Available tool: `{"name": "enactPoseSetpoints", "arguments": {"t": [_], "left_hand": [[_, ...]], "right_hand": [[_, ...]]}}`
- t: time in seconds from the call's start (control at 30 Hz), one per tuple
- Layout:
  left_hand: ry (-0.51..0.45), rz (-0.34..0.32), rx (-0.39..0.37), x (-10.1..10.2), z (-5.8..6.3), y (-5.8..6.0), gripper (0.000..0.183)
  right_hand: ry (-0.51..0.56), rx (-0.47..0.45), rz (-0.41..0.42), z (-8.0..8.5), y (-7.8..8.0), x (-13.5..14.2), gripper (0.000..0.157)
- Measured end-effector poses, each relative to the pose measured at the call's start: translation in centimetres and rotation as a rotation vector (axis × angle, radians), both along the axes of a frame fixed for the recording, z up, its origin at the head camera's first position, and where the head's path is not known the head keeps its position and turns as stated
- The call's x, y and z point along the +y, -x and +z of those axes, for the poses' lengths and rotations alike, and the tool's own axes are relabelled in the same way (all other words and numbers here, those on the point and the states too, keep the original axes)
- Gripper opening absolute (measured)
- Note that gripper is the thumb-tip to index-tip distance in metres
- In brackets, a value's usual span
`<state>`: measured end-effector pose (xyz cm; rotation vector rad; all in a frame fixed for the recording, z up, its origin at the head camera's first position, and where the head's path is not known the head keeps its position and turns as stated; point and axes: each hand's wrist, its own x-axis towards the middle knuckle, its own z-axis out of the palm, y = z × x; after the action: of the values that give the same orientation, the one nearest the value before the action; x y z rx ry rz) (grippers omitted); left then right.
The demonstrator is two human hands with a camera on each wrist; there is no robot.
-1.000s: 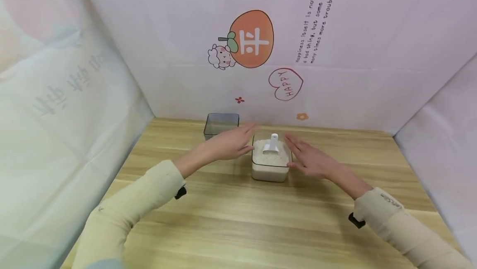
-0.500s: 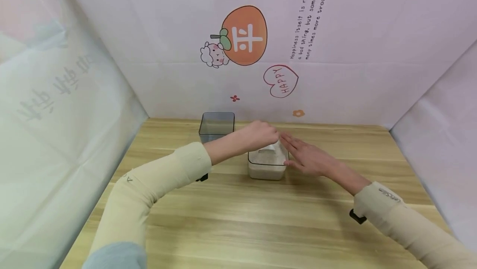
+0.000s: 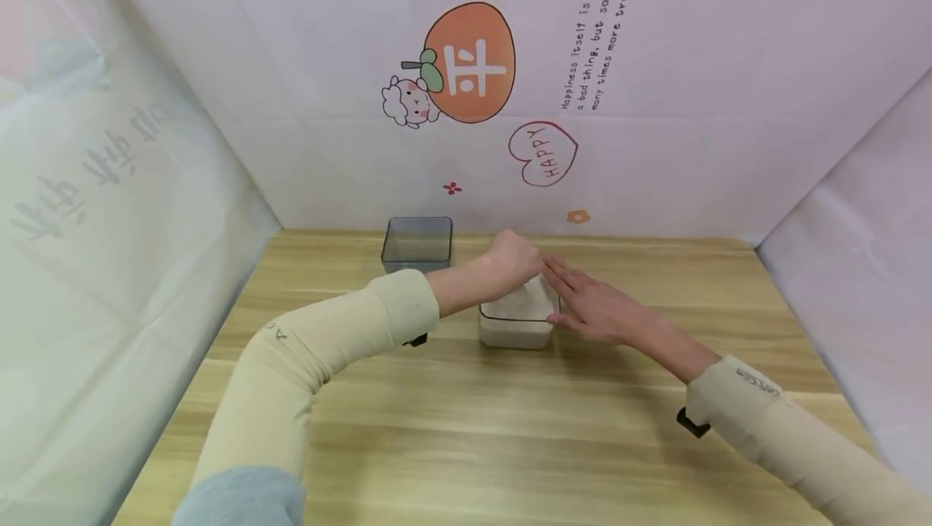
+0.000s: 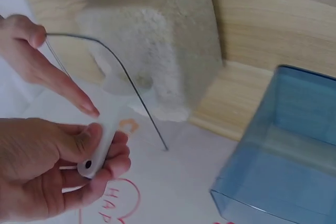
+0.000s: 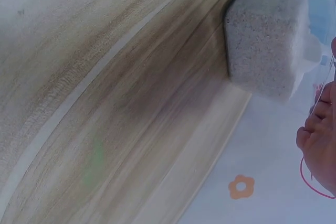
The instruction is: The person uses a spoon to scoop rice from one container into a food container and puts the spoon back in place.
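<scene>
A clear square container (image 3: 515,337) filled with white rice-like grains (image 4: 157,35) stands on the wooden table. My left hand (image 3: 514,263) reaches over it and grips a white scoop (image 4: 107,132) by its handle, thumb against curled fingers. The scoop's head meets the grains in the left wrist view, while in the head view the hand hides most of it. My right hand (image 3: 599,309) lies along the container's right side, fingers straight at the rim. To the left, near the back wall, stands a second see-through bluish-grey container (image 3: 417,241), with no contents visible.
Behind the containers rises a pale printed wall sheet (image 3: 655,154). Similar sheets border the table on both sides. The wooden tabletop (image 3: 495,437) stretches in front toward my body.
My left hand has come from the container's left side over the top and taken hold of the scoop, whose head has since tilted. My right hand stays at the right side.
</scene>
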<state>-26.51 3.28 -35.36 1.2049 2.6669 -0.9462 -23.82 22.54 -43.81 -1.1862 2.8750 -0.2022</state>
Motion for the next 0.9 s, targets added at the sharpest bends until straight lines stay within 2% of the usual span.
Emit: {"name": "enactPoseSetpoints", "arguments": {"t": [0.1, 0.23, 0.37, 0.5, 0.63, 0.8, 0.9], "left_hand": [[0.036, 0.022, -0.013, -0.4, -0.1, 0.3, 0.024], [0.048, -0.026, -0.039, -0.7, -0.2, 0.6, 0.022], [-0.011, -0.072, -0.057, -1.2, 0.0, 1.2, 0.024], [-0.07, -0.067, -0.148, -2.2, 0.4, 2.1, 0.021], [-0.109, 0.04, -0.296, -3.7, 0.8, 3.0, 0.017], [-0.23, 0.212, -0.525, -5.2, 0.9, 3.7, 0.016], [-0.3, 0.285, -0.618, -6.1, 0.8, 4.0, 0.022]], "right_hand": [[0.002, 0.016, 0.002, 0.0, -0.1, -0.1, 0.078], [-0.004, 0.009, -0.005, 0.2, -0.2, -0.1, 0.078], [-0.002, 0.001, -0.012, 0.2, -0.1, -0.2, 0.078], [-0.005, -0.002, -0.013, 0.3, 0.0, -0.3, 0.078], [-0.013, -0.016, -0.016, 0.4, 0.1, -0.4, 0.079], [-0.006, -0.021, -0.023, 0.2, 0.0, -0.3, 0.08], [0.002, -0.017, -0.022, 0.2, 0.1, -0.3, 0.079]]}}
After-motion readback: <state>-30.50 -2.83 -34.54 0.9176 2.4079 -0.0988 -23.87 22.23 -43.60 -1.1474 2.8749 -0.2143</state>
